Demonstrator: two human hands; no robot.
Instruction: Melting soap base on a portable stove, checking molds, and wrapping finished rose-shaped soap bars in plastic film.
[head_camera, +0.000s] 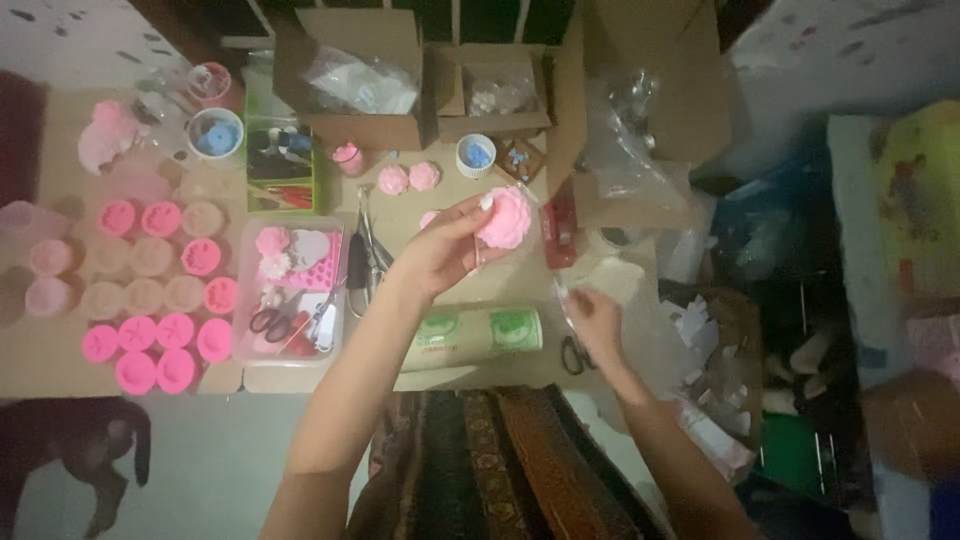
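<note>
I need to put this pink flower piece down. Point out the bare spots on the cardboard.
Bare cardboard lies between the clear tray and the left hand, above the roll. A strip borders the pink moulds. Crowded: the mould rows and the open boxes.

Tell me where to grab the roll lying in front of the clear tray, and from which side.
Take the roll around its middle, coming down from above. It lies on its side across the cardboard table, so its curved flank faces up. Its ends are crowded: the clear tray sits by one, the right hand and scissors by the other.
</note>
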